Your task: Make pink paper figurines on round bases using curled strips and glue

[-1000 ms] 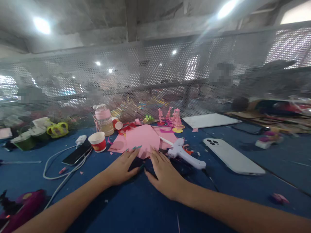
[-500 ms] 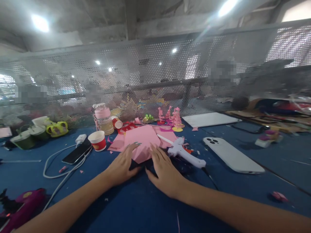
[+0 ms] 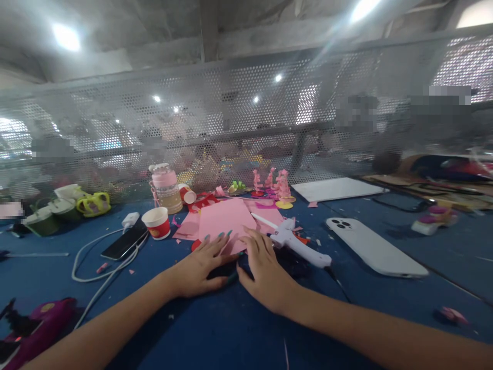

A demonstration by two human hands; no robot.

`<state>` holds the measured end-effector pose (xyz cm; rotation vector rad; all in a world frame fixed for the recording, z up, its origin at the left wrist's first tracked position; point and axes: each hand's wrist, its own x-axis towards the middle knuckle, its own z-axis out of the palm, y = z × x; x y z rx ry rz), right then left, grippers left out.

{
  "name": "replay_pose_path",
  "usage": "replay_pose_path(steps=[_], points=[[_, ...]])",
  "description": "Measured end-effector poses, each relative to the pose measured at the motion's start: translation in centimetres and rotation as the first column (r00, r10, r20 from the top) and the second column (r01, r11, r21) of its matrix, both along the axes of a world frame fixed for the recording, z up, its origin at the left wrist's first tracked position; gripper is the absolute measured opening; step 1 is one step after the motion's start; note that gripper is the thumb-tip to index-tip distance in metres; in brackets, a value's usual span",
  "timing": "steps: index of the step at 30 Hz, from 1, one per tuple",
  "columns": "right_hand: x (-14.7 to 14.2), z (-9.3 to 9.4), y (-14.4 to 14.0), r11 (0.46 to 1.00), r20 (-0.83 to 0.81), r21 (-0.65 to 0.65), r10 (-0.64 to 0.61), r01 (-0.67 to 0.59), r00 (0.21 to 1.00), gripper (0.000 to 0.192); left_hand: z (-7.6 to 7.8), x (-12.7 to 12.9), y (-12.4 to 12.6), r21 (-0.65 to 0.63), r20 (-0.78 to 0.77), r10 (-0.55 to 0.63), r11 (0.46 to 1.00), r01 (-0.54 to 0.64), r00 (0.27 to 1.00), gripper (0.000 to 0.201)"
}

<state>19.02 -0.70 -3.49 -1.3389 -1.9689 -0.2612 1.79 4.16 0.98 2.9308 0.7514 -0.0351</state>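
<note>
Both hands flat, fingers spread, nothing grasped: left hand (image 3: 200, 270) and right hand (image 3: 265, 270) press the near edge of the pink paper (image 3: 225, 223) onto the tabletop (image 3: 215, 329). Paper is light, floppy, creases easily; pinch an edge or corner. Since half a second ago, the sheet lies flatter, left fingertips further onto it.

Pink paper on a blue table

The paper (image 3: 227, 222) is pink and the table (image 3: 215, 329) is dark blue. The glue gun (image 3: 298, 245) and phone (image 3: 375, 246) are white. The cup (image 3: 157, 224) is red and white. The fingernails (image 3: 219, 235) are teal.
</note>
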Motion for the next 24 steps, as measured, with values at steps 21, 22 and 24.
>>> replay_pose_path(steps=[21,22,24], points=[[0.2,-0.3,0.4,0.998,-0.050,-0.048,0.043,-0.046,0.998,0.044,-2.2,-0.1,0.9,0.095,0.311,0.302,0.934,-0.345,0.901,0.055],[0.2,-0.2,0.4,0.997,-0.051,-0.052,0.048,-0.051,0.998,0.044,-2.3,-0.1,1.0,0.102,0.302,0.319,0.926,-0.363,0.899,0.055],[0.2,-0.2,0.3,0.997,-0.054,-0.061,0.046,-0.050,0.997,0.043,-2.1,0.0,0.9,0.091,0.279,0.362,0.912,-0.400,0.889,0.052]])
